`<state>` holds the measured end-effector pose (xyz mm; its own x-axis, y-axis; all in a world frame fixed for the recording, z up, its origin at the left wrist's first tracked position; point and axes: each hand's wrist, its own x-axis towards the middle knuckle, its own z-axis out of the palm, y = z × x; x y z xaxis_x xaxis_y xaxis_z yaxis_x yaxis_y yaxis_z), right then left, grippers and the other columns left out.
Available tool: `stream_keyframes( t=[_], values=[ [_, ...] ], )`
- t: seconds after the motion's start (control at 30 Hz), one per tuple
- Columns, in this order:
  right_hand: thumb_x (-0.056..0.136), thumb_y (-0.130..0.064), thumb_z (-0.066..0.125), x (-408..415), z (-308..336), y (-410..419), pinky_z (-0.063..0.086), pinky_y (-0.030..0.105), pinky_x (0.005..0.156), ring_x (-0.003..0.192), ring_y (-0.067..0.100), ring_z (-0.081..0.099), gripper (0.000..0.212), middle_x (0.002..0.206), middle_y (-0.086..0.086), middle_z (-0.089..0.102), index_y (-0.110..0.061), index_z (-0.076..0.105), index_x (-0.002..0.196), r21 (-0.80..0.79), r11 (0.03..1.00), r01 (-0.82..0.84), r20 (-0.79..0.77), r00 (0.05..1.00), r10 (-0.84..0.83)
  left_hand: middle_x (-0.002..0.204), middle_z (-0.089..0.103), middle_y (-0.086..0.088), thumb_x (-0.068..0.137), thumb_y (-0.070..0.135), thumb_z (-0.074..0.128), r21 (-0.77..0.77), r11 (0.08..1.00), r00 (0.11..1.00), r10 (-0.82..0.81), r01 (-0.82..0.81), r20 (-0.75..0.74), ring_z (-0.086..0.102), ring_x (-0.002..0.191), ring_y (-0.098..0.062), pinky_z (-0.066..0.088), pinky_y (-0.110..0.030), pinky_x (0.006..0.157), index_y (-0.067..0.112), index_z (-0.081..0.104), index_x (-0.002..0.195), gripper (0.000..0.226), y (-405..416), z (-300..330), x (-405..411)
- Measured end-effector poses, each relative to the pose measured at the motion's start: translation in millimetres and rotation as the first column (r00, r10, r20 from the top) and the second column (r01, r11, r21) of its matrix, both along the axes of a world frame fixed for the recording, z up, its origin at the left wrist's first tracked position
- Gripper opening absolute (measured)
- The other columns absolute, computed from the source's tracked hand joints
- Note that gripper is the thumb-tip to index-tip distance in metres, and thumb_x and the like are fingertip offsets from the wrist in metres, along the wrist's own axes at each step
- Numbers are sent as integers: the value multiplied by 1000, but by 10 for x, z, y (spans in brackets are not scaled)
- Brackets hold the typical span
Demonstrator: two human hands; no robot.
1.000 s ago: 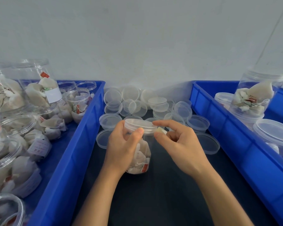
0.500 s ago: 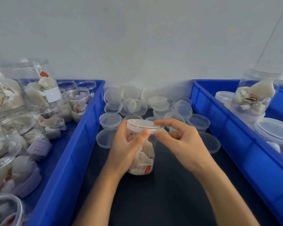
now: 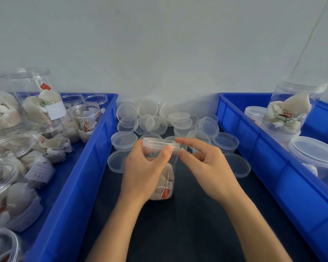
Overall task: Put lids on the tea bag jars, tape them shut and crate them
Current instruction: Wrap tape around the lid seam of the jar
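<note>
Centrally, lidded jar [image 3: 164,167] of tea bags standing upright on dark tabletop [image 3: 187,224], between two blue crates [image 3: 80,176]. Left hand [image 3: 144,171] gripping jar, fingers wrapping body, thumb pressing lid [image 3: 160,143] rim. Right hand [image 3: 206,167] fingers part-curled, forefinger touching lid edge, thumb pinching small pale tape piece [image 3: 182,149]. Compared with half second ago, jar sitting turned slightly, red tag lower.

Clear jar [image 3: 160,167] of off-white tea bags [image 3: 164,183] with red tags; bright blue crates [image 3: 80,178] left and right; translucent loose lids [image 3: 124,140] on black bench [image 3: 187,224]; pale grey wall [image 3: 159,44].
</note>
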<state>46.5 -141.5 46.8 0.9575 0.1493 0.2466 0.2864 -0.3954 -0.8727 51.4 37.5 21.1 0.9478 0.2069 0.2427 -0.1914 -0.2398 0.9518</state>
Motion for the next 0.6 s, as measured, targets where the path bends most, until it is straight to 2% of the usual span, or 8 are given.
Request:
stream_keyframes(
  t=[0.07, 0.17, 0.2, 0.27, 0.33, 0.43, 0.5, 0.6],
  values=[
    [100, -48, 61, 3, 1, -3, 58, 52, 72, 65, 33, 59, 30, 70, 10, 66, -66, 61, 124, -15, 1000, 11, 2, 1000, -11, 102, 72, 26, 80, 62, 73, -5, 1000, 1000, 23, -23, 0, 66, 96, 14, 51, -5, 68, 38, 64, 116, 45, -15, -33, 20],
    [97, -54, 61, 18, -15, -24, 55, 50, 67, 53, 16, 46, 31, 55, -2, 51, -67, 59, 126, -39, 999, 11, 3, 1000, -11, 103, 72, 27, 89, 50, 76, -3, 1000, 1000, 19, -19, -8, 65, 96, 14, 48, -2, 69, 36, 63, 117, 34, 2, -57, 44],
    [96, -55, 62, 24, -13, -32, 55, 51, 68, 53, 15, 45, 31, 55, -3, 48, -67, 59, 125, -43, 999, 12, -3, 1000, -12, 103, 72, 24, 88, 52, 75, -3, 1000, 1000, 12, -12, -13, 65, 97, 14, 48, -2, 69, 37, 63, 117, 35, 10, -56, 45],
    [96, -55, 65, 31, 0, -45, 57, 52, 74, 57, 24, 49, 31, 57, 1, 49, -66, 61, 124, -32, 999, 12, -27, 1000, -12, 105, 72, 20, 79, 63, 71, 3, 1000, 1000, -8, 8, -29, 63, 99, 15, 48, -2, 69, 40, 62, 115, 43, 27, -34, 43],
    [94, -53, 70, 35, 13, -68, 58, 53, 78, 61, 31, 51, 31, 58, 3, 49, -63, 64, 123, -4, 1000, 5, -57, 998, -5, 107, 71, 20, 69, 72, 64, 20, 999, 999, -33, 34, -42, 62, 101, 15, 52, -9, 68, 42, 62, 114, 54, 52, -15, 44],
    [91, -52, 74, 40, 20, -116, 47, 44, 66, 54, 13, 41, 30, 56, -3, 44, -57, 68, 121, 15, 1000, -14, -67, 998, 15, 108, 72, 21, 66, 77, 61, 37, 996, 995, -78, 80, -56, 64, 102, 11, 51, -19, 77, 42, 64, 116, 60, 103, -4, 59],
    [91, -52, 75, 42, 22, -133, 41, 39, 62, 54, 10, 40, 29, 56, -4, 43, -56, 70, 119, 20, 1000, -23, -71, 997, 25, 106, 71, 23, 67, 78, 60, 48, 994, 993, -99, 102, -68, 64, 102, 11, 51, -21, 79, 42, 64, 116, 62, 138, 1, 59],
    [91, -50, 76, 43, 21, -133, 39, 37, 61, 52, 9, 39, 27, 55, -6, 43, -55, 71, 117, 30, 999, -33, -78, 996, 35, 106, 69, 30, 67, 79, 60, 51, 991, 989, -120, 124, -83, 63, 103, 11, 51, -25, 82, 42, 64, 116, 61, 172, 2, 60]
  ],
)
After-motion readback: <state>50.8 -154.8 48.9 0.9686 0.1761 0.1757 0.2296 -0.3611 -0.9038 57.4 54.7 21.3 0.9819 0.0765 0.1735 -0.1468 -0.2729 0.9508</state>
